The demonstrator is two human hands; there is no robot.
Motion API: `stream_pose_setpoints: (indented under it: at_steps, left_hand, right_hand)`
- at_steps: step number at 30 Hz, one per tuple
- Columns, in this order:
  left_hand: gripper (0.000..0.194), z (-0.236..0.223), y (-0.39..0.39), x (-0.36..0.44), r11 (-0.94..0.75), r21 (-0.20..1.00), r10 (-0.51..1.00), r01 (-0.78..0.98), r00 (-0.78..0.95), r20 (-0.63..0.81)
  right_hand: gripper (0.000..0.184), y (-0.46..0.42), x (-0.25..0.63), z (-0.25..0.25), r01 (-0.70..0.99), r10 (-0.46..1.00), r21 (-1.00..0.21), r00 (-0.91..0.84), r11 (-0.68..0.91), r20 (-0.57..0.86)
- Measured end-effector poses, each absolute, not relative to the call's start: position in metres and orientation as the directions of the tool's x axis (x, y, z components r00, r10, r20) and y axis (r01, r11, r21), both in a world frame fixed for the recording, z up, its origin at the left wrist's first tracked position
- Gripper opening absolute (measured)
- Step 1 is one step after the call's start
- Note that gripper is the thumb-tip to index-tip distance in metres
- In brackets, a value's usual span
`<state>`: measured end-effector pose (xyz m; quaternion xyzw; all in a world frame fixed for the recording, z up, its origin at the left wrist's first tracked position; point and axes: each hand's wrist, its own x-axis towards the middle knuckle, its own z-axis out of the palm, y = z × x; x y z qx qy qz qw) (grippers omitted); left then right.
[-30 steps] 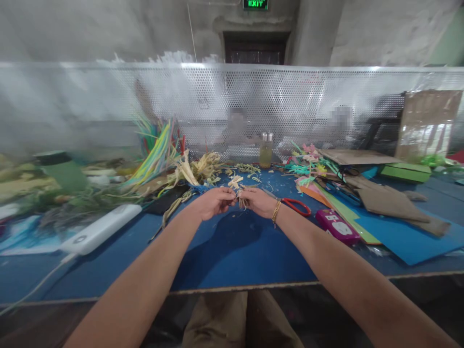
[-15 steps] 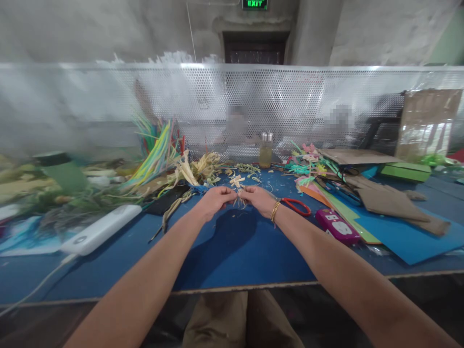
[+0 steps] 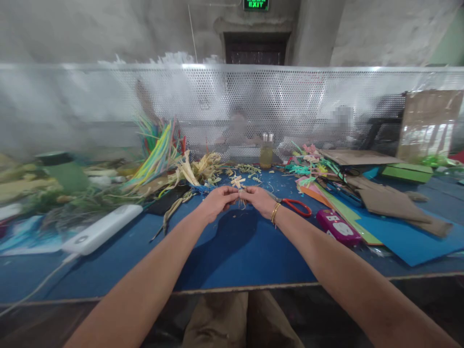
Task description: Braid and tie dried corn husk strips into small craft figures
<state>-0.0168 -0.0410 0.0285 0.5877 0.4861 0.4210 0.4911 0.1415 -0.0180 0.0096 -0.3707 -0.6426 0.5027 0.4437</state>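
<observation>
My left hand point(image 3: 218, 201) and my right hand point(image 3: 258, 200) meet above the blue table, fingertips pinched together. Between them is a small bundle of dried straw strips point(image 3: 238, 181). Its pale, cross-shaped top pokes out beyond my fingers, and thin loose ends hang below them. The middle of the bundle is hidden by my fingertips. Red-handled scissors point(image 3: 297, 207) lie just right of my right hand, their blades partly covered by it. Past my left hand sits a pile of pale dried husks point(image 3: 203, 166).
At left lie a white power bank point(image 3: 103, 229) with a cable, a green-lidded jar point(image 3: 63, 171) and colourful strips point(image 3: 155, 150). At right are a purple case point(image 3: 338, 226), blue paper point(image 3: 409, 237) and brown cardboard point(image 3: 391, 200). A glass bottle point(image 3: 266, 152) stands before a perforated metal screen point(image 3: 300, 87).
The fingers of both hands have shifted slightly around the straw bundle, still pinching it. The whole view has moved very little; the other things lie as before.
</observation>
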Motion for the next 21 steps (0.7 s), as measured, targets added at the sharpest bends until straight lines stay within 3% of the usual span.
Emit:
stream_pose_setpoints:
  at_steps: [10,17,21]
  left_hand:
    - [0.013,0.0320,-0.0420,-0.0147,-0.163,0.943,0.987,0.290,0.048,0.156]
    - [0.024,0.0266,-0.0390,-0.0155,0.038,0.997,0.991,0.067,0.127,-0.046]
    - [0.032,0.0267,-0.0424,-0.0146,0.049,0.991,0.980,0.126,0.187,-0.073]
  right_hand:
    - [0.022,-0.0175,0.1390,0.0082,0.093,0.926,-0.965,-0.318,0.244,0.203]
    - [0.023,-0.0175,0.1397,0.0078,0.104,0.919,-0.964,-0.341,0.246,0.198]
    - [0.023,-0.0162,0.1406,0.0055,0.098,0.919,-0.966,-0.343,0.240,0.194]
